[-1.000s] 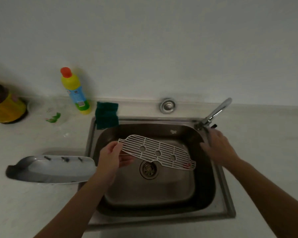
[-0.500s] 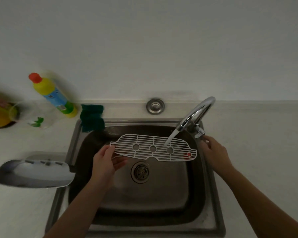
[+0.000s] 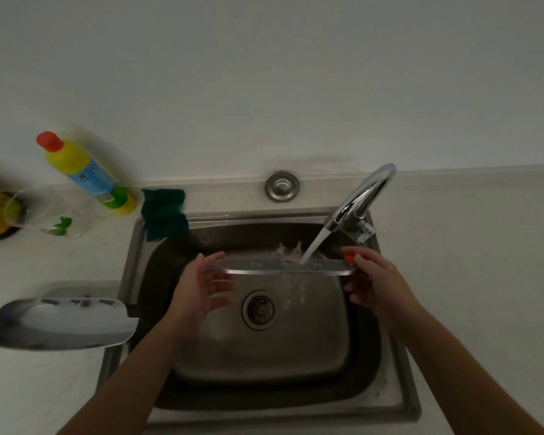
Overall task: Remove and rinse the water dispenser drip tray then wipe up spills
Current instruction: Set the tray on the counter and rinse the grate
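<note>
The rinse step was in hand. The drip tray grille (image 3: 283, 267) was held edge-on over the sink (image 3: 399, 400), directly under the stream from the faucet (image 3: 363, 196). The left hand (image 3: 198, 293) pinched one end with its fingers loosely curled; the right hand (image 3: 374, 277) gripped the other end. The tray basin (image 3: 57, 321) lay on the desk to the left. The next move likely calls for turning the grille to rinse its other face. The label on the yellow bottle (image 3: 88, 174) was too blurred to read.
</note>
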A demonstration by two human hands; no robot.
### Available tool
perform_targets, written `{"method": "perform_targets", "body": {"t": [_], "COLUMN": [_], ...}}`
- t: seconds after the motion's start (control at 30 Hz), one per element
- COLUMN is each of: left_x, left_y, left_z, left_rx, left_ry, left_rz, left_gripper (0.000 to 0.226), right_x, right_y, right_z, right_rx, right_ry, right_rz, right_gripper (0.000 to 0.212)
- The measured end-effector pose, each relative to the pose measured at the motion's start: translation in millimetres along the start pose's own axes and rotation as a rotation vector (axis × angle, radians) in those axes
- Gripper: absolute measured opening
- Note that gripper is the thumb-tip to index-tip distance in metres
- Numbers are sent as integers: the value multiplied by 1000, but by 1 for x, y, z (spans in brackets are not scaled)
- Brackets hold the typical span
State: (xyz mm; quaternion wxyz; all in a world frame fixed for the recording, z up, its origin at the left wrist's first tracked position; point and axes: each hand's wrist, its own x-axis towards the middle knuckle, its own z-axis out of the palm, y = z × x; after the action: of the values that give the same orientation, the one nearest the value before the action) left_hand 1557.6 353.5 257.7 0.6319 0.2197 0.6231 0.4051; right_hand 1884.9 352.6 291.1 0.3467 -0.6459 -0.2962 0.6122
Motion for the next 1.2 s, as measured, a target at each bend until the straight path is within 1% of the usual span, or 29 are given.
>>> {"method": "perform_targets", "body": {"t": [0.07, 0.13, 0.23, 0.27, 0.33, 0.4, 0.47, 0.53, 0.57, 0.6, 0.7, 0.73, 0.77, 0.83, 0.9, 0.97, 1.03, 1.1, 1.13, 1.2], "left_x": [1, 1, -1, -2, -5, -7, -8, -7, -7, -7, -8, -8, -9, -13, -14, -14, -14, -18, -19, -20], "left_y": [-2, -4, -7, -8, -10, -15, -23, -30, -32, -33, -29, -26, -22, -14, -7, -3, -1, -8, -15, -27], "left_z": [0, 0, 1, 1, 0, -3, -6, -8, -8, -8, -4, -2, 0, 6, 11, 18, 30, 47, 55, 69], "left_rx": [-34, 25, 89, 116, 229, 398, 490, 511, 477, 385, -50, -165, -242, -283, -257, -311, -414, -442, -430, -430], "left_ry": [24, 70, 85, 83, 82, 84, 112, 146, 155, 163, 161, 151, 140, 123, 98, 75, 36, -4, -20, -53], "left_rz": [18, 82, 133, 158, 243, 319, 321, 298, 274, 234, 50, 11, -2, 51, 140, 158, 115, 62, 39, 1], "left_gripper": [32, 28, 29, 27, 24, 22, 19, 19, 19, 21, 34, 35, 33, 32, 43, 53, 43, 31, 31, 38], "right_x": [-4, -6, -3, -1, 2, 5, 6, 3, 1, -2, -9, -11, -12, -12, -10, -7, -1, 4, 7, 7], "right_y": [3, 7, 11, 11, 8, 3, -5, -13, -15, -15, -7, -3, 3, 16, 29, 37, 38, 32, 28, 22], "right_z": [1, 1, 5, 7, 9, 9, 11, 15, 18, 20, 18, 16, 13, 8, 4, 2, 5, 10, 14, 20], "right_rx": [6, 57, 165, 145, -84, -301, -321, -306, -291, -254, -81, -33, 18, 115, 109, 77, 93, 100, 81, -2], "right_ry": [23, 71, 56, 64, 100, 137, 154, 148, 133, 111, 28, 21, 21, 27, 27, 21, 48, 83, 92, 85], "right_rz": [-52, -52, 64, 116, 156, 90, -1, -81, -108, -116, -75, -63, -46, 9, 85, 161, 204, 180, 149, 72], "right_gripper": [25, 26, 27, 30, 37, 50, 58, 52, 46, 39, 15, 12, 17, 27, 32, 32, 29, 28, 27, 25]}}
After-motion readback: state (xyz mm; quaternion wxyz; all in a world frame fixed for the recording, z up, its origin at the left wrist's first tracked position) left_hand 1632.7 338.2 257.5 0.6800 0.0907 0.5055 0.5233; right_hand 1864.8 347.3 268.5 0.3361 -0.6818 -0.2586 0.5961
